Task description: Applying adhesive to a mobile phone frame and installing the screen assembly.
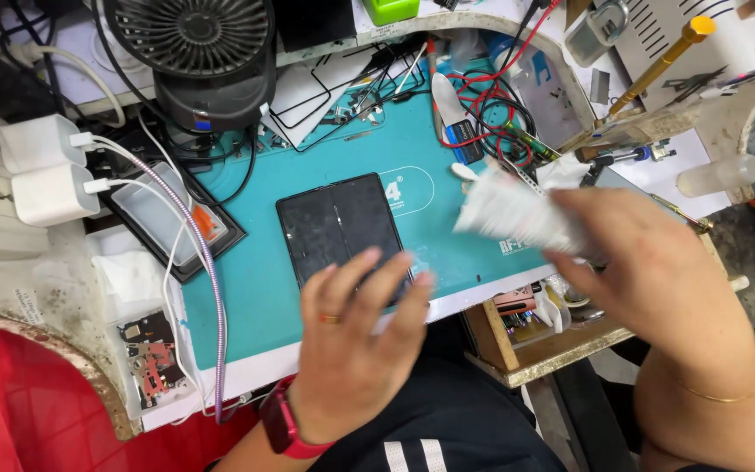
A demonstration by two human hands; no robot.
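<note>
Left hand (351, 350) rests open-fingered on the flat black foldable phone panel (338, 225) while right hand (648, 280) grips a blurred white tube (509, 214), nothing yet applied.

A teal work mat (308, 288) with white edging and white markings is seen, and on it a black, glossy foldable phone (338, 223) is laid. A white tube (517, 214), blurred, is held in the right hand (648, 271). A red watch (286, 424) is worn on the left wrist, and a gold ring on the left hand (356, 336). A black fan (198, 52), two white chargers (41, 166), a purple-and-white braided cable (207, 271), red and black wires (491, 100), a lime-green box (392, 9) and red cloth (19, 411) are also shown.
</note>
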